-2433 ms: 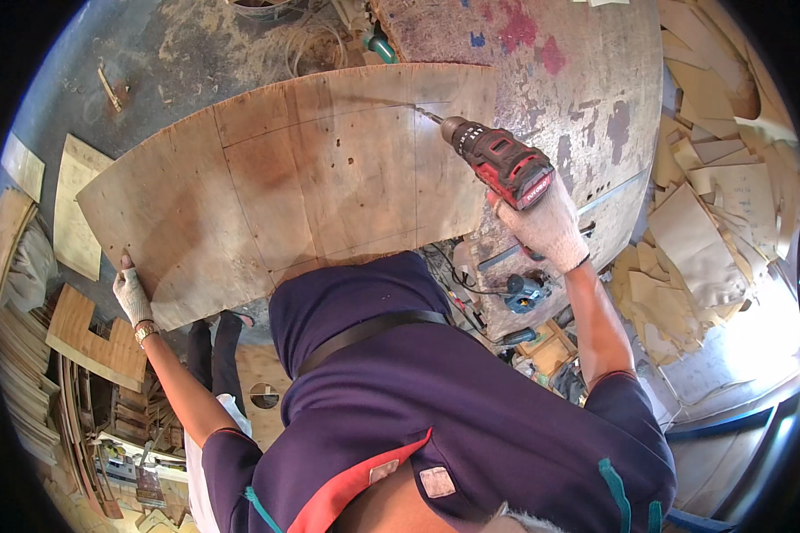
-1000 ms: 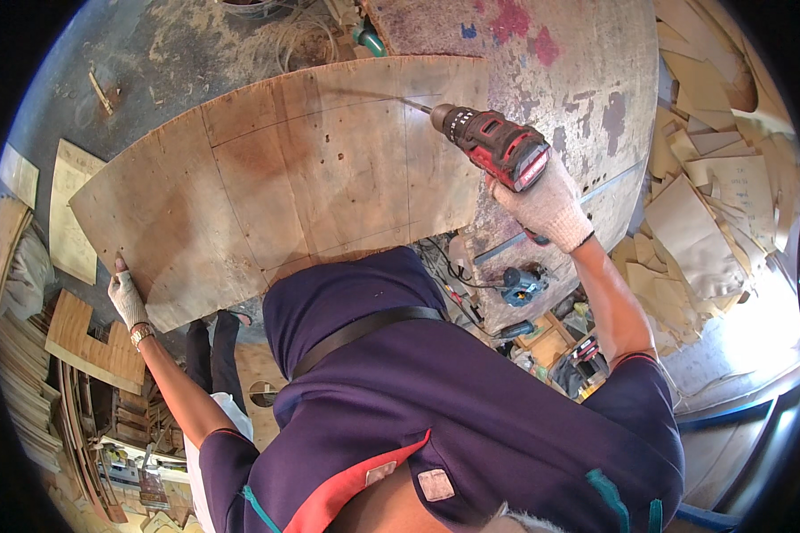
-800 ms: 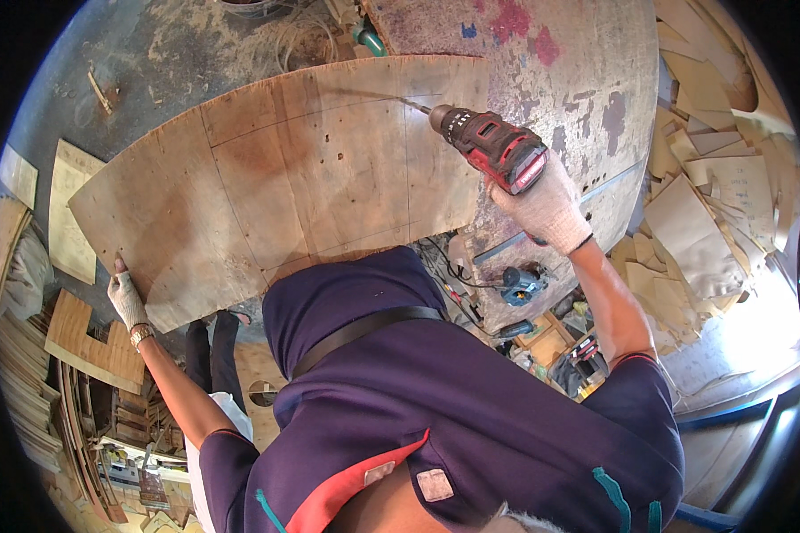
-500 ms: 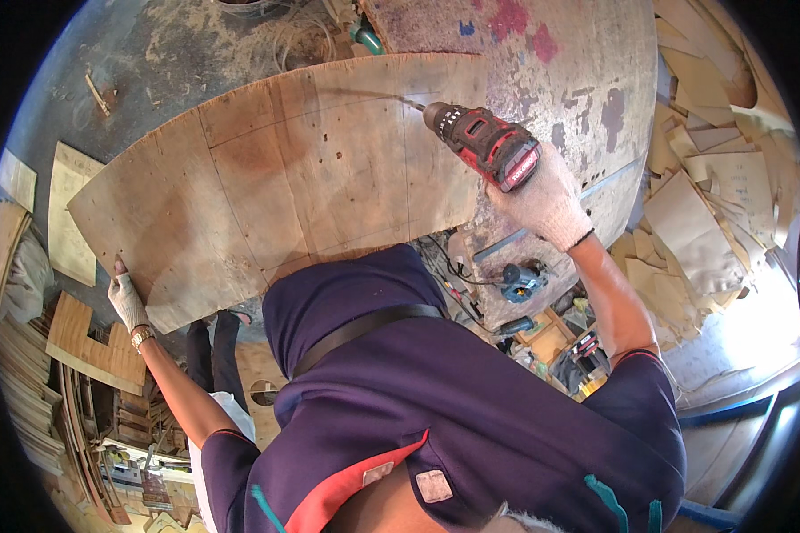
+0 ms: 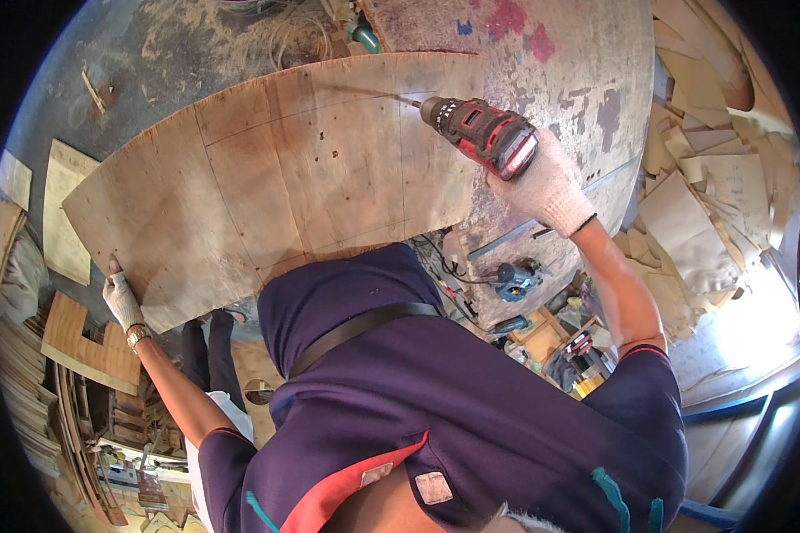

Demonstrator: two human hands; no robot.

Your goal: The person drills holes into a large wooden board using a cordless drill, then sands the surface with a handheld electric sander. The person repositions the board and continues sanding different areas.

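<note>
My left hand, in a pale glove, grips the lower left edge of a curved plywood panel marked with pencil lines. The panel reaches across my front, its right part over a stained, worn bench. My right hand, also gloved, is closed on a red and black cordless drill. The drill's thin bit points up-left at a pencil line near the panel's upper right; whether its tip is in the wood I cannot tell.
A blue power tool with cables sits below the panel's right end. Wood offcuts pile up at right, stacked strips at lower left. A green tool lies beyond the panel. Dark-trousered legs show below it.
The drill and my right hand have edged up and to the left in view. The panel and my left hand have also shifted slightly that way. Both grips look the same.
</note>
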